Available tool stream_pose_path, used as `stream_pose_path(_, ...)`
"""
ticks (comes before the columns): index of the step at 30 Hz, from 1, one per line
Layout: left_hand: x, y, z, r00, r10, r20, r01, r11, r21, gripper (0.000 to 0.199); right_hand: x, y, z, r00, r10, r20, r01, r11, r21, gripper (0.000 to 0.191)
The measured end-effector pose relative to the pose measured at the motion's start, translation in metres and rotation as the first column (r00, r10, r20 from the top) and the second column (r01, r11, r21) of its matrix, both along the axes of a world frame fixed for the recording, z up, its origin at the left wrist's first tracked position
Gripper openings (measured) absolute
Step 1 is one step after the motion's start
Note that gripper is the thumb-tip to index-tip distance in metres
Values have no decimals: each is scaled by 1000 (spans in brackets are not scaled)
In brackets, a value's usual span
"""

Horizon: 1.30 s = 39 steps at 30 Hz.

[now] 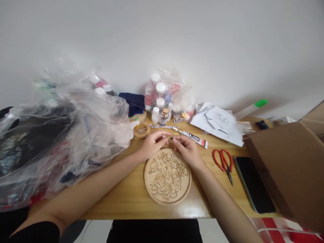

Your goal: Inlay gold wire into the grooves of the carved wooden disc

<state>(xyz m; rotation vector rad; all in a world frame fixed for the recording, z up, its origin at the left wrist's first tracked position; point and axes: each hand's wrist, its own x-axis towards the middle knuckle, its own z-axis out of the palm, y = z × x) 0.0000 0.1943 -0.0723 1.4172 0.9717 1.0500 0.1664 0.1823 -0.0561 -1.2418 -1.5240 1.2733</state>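
A round wooden board (pixel 168 182) with a raised gold flower outline lies on the wooden table. Above its far edge, my left hand (pixel 154 143) has thumb and fingertips pinched together, but what lies between them is too small to make out. Close beside it, my right hand (pixel 186 148) grips a tiny dark piece (pixel 171 138) between thumb and forefinger. The fingertips of both hands nearly meet. Just beyond my right hand lies a B-7000 glue tube (pixel 194 138). A round amber container (pixel 141 130) sits beyond my left hand.
Plastic bags (pixel 101 125) cover the left side. Small bottles (pixel 164 116) and bagged jars stand by the wall. Drawings (pixel 219 123), red-handled pliers (pixel 223 162), a phone (pixel 254 184) and a cardboard box (pixel 283 162) are on the right.
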Motion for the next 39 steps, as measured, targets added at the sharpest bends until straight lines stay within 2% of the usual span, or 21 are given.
stream_pose_path(39, 1, -1, 1, 1000, 26, 2, -26, 999, -32, 19, 3, 0, 0, 999, -26, 43, 24, 999, 44, 34)
